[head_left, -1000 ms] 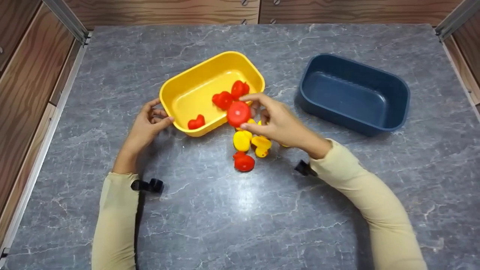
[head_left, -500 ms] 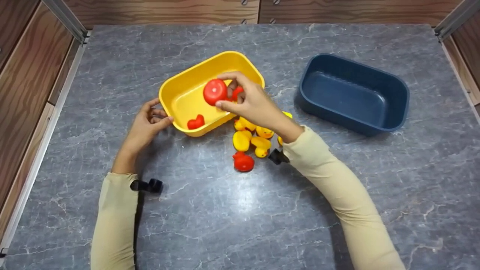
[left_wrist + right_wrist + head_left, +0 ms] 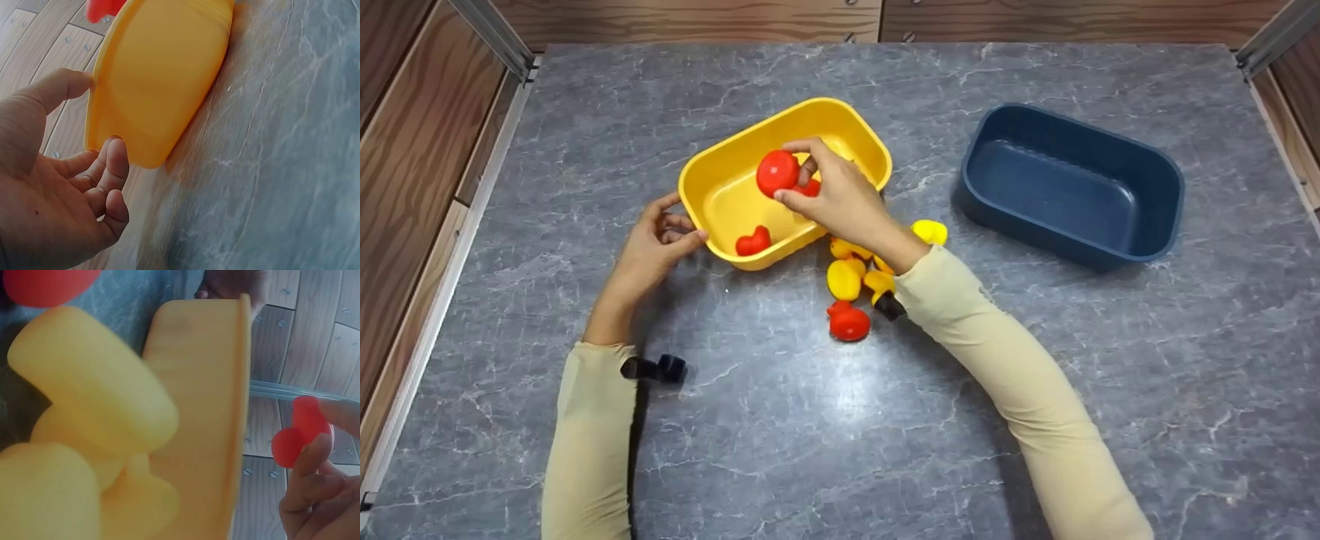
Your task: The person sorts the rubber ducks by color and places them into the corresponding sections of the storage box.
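Note:
My right hand [image 3: 840,191] pinches a small red rubber duck [image 3: 777,172] between thumb and fingers, its flat base facing up, above the yellow bin [image 3: 720,142]. In the right wrist view the held duck's rounded head and body show past the bin's rim. At the bin's left end my left hand [image 3: 649,251] holds the rim with thumb and fingers, the other fingers loosely curled by the outer wall. Inside the bin lie red ducks, one [image 3: 754,241] near the front left corner and another [image 3: 810,187] partly hidden by the right hand.
Yellow rubber ducks [image 3: 844,280] cluster in front of the yellow bin, partly under the right forearm. A red duck [image 3: 849,322] lies nearest the front of them. To the right stands a dark blue bin [image 3: 1072,240] with nothing in it. Wood-patterned panels [image 3: 697,21] border the grey marbled table.
My right hand has carried the red duck leftward from over the bin's front right edge to above its middle, its base tilting slightly. The left hand stays at the rim.

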The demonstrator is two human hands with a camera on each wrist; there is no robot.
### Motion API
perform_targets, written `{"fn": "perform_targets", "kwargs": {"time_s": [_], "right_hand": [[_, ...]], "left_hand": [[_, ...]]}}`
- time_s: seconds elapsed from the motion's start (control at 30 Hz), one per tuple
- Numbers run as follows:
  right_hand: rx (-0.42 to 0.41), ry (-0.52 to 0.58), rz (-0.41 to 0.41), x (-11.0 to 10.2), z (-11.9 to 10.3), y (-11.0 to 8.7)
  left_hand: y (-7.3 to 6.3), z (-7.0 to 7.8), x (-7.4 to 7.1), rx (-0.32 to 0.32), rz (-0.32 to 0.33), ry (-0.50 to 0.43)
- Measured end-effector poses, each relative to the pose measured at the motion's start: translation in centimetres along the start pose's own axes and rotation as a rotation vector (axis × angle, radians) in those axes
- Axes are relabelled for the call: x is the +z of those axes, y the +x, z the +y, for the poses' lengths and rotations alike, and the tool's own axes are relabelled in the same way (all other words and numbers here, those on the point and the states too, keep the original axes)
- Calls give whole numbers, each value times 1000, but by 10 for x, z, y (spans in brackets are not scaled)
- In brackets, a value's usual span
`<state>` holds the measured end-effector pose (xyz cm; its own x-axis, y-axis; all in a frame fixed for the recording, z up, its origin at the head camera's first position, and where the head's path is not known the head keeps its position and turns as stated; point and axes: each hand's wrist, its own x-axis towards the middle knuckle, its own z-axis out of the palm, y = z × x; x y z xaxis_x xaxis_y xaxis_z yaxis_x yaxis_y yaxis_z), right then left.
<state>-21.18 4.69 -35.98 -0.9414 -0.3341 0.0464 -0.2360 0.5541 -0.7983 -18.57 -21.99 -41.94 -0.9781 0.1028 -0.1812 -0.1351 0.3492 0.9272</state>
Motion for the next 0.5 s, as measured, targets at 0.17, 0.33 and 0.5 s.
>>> {"fn": "perform_targets", "kwargs": {"time_s": [0.17,0.33,0.5], "right_hand": [[-3,-49,10,1,1,0],[-95,-58,24,-7,0,-15],[-197,-6,-12,-20,0,-38]], "left_hand": [[0,1,1,-3,0,-9],[0,1,2,0,-1,-17],[-1,0,1,16,3,-31]]}}
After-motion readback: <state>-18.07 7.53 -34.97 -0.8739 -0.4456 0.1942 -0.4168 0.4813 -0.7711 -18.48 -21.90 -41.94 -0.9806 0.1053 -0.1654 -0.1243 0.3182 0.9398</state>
